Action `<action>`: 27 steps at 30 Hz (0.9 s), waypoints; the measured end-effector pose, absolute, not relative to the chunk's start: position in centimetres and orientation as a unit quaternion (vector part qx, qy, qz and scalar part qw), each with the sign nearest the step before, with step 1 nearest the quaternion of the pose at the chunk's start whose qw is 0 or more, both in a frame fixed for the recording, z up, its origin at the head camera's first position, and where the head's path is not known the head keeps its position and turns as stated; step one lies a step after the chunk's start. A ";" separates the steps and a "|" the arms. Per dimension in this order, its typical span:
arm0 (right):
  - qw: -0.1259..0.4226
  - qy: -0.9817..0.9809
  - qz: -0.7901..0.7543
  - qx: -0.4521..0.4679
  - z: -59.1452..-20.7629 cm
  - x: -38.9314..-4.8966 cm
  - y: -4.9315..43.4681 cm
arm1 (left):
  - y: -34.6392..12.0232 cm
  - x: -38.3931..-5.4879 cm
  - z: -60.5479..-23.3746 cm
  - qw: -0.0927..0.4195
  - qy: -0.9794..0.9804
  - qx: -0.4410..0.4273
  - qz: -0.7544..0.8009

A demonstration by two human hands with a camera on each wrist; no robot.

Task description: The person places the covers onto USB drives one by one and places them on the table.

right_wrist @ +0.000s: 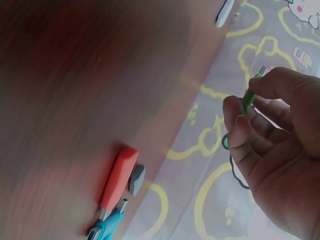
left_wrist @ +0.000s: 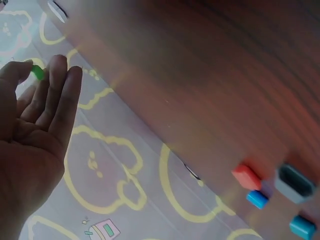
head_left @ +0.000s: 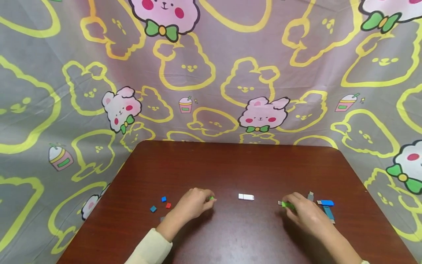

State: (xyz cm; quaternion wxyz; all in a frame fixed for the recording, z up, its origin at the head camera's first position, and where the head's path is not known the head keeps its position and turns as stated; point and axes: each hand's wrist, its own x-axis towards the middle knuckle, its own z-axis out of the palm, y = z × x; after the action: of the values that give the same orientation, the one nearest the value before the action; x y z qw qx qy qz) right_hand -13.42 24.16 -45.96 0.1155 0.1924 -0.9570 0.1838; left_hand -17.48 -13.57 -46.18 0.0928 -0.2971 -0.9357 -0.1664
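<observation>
On either side of the white flash drive (head_left: 246, 197), which is lying flat on the red-brown table (head_left: 230, 165), your hands are each pinching something green. Left of it, your left hand (head_left: 192, 202) is holding a small green cap (head_left: 211, 198) between thumb and fingertip, other fingers extending fairly straight. Right of it, your right hand (head_left: 304, 212) is gripping a green flash drive (head_left: 287, 204) with thumb and curled fingers, its bare metal plug pointing toward the white one.

Farther left of the white drive, a blue cap (head_left: 163, 199), a red cap (head_left: 168, 205) and a teal cap (head_left: 153, 209) are lying loose, a grey cap (left_wrist: 295, 183) sitting beside them. Farther right, a grey flash drive (head_left: 310, 197), a blue flash drive (head_left: 327, 202) and a teal flash drive (head_left: 328, 212) are clustering; only the right wrist view is showing a red flash drive (right_wrist: 119, 177).

Because only your fingertips are securing the green cap, a loosening pinch could be dropping it. If the plug is meeting the cap at a slant, it could be catching on the rim. With your left wrist (head_left: 167, 222) hanging near the loose caps, a low backward pull could be scattering them.
</observation>
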 end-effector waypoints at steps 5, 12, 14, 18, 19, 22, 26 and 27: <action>0.126 -0.951 0.197 0.201 -46.0 -13.4 23.7 | -12.6 -17.4 -45.9 0.085 -0.930 -0.311 -0.175; 0.159 -0.941 0.190 0.230 -45.9 -13.3 23.2 | -11.6 -17.4 -45.8 0.058 -0.920 -0.320 -0.218; 0.165 -0.939 0.193 0.234 -45.9 -13.3 22.9 | -11.3 -17.3 -45.8 0.049 -0.917 -0.322 -0.232; 0.175 -0.935 0.195 0.240 -45.8 -13.2 22.2 | -10.6 -17.2 -45.7 0.015 -0.912 -0.311 -0.267; 0.176 -0.934 0.195 0.242 -45.8 -13.1 22.0 | -10.4 -17.2 -45.7 0.003 -0.910 -0.306 -0.280; 0.171 -0.931 0.199 0.254 -45.6 -13.1 21.2 | -9.9 -17.1 -45.7 -0.027 -0.903 -0.293 -0.312; 0.176 -0.923 0.206 0.272 -45.3 -13.0 20.1 | -9.3 -16.9 -45.9 -0.057 -0.891 -0.283 -0.350; 0.181 -0.920 0.207 0.278 -45.3 -13.0 19.8 | -9.1 -16.9 -45.9 -0.064 -0.887 -0.280 -0.361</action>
State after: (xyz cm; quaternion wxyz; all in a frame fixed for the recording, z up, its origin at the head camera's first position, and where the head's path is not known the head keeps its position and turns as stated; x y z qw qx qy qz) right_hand -13.00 19.82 -45.26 0.1809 0.2783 -0.9203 0.2070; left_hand -16.88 -9.14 -45.92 -0.0639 -0.2800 -0.8872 -0.3611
